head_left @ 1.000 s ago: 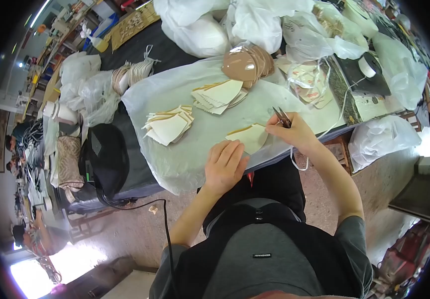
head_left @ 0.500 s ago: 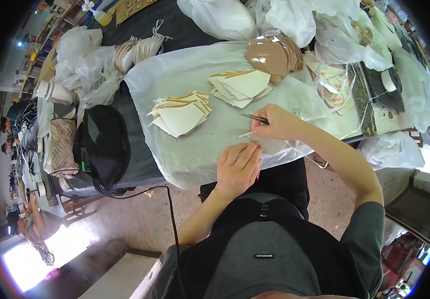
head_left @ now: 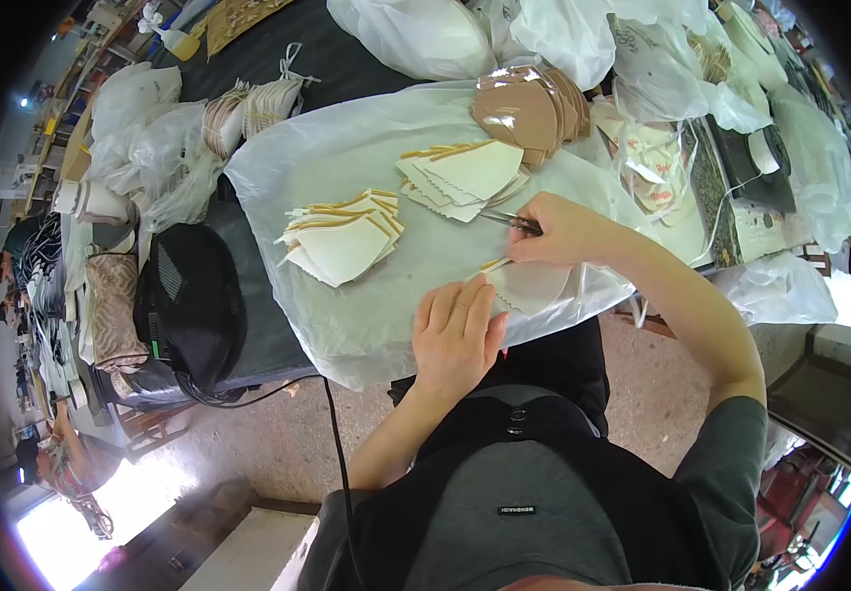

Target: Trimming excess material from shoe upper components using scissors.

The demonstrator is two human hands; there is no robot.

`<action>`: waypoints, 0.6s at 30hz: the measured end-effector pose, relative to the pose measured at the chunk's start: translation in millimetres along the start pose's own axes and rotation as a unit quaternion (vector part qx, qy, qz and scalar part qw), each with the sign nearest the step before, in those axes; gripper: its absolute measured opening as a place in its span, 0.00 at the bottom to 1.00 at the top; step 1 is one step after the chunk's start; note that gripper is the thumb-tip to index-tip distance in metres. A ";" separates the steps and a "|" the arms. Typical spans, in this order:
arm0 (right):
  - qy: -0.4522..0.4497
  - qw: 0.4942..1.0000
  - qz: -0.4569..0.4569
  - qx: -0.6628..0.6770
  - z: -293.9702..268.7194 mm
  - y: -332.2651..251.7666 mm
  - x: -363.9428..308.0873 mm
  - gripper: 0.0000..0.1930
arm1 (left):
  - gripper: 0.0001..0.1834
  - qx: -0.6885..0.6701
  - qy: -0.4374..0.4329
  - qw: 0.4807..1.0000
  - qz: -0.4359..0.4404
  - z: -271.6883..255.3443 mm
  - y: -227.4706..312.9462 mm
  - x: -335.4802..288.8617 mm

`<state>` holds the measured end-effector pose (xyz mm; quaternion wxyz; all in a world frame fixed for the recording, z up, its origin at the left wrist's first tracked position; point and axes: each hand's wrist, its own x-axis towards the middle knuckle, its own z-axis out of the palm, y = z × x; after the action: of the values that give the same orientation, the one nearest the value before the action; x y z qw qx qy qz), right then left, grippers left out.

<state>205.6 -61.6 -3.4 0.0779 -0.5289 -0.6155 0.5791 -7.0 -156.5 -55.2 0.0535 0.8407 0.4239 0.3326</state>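
One pale piece (head_left: 536, 290) lies on the plastic sheet (head_left: 356, 325) in our head view, close to the edge nearest us. It sits between our two hands, partly covered by the right one. What shows of its long axis runs roughly left to right. A yellow strip (head_left: 492, 264) edges its upper left, turned away from us, and its notched edge faces us; the covered part of its outline we cannot tell.

Our right hand (head_left: 563, 232) has its fingers closed around the snips (head_left: 526, 226). Their long axis slants gently, tips pointing left and slightly away from us, just beside the middle pile (head_left: 470, 175). We cannot tell whether those fingertips pinch the piece too.

Our left hand (head_left: 453, 340) lies palm down, fingers stretched out and pointing away from us, fingertips at the piece's left end; how firmly they press we cannot tell.

Farther left on the sheet rests the left pile (head_left: 341, 241), its yellow edges, like those of the middle pile, turned away from us. The brown pile (head_left: 524, 103) sits just behind the middle one.
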 end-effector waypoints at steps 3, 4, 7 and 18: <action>-0.012 0.999 0.033 0.038 -1.7 2.9 -4.7 0.09 | 0.19 0.004 0.007 1.000 -0.014 2.0 2.3 -0.3; 0.001 0.999 0.028 0.046 -0.3 4.1 -6.5 0.09 | 0.19 0.002 0.005 1.000 -0.014 2.5 4.1 0.8; 0.019 0.999 0.047 0.017 1.6 -1.7 -7.8 0.09 | 0.20 0.027 0.003 0.999 -0.031 4.5 9.3 6.1; 0.048 0.999 0.012 -0.013 15.2 10.4 -21.7 0.09 | 0.21 0.007 -0.044 0.998 -0.039 -1.8 5.2 14.3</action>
<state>210.0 -89.7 -5.3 0.0936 -0.5640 -0.6121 0.5463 1.4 -149.4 -44.5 0.0791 0.8378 0.4562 0.2893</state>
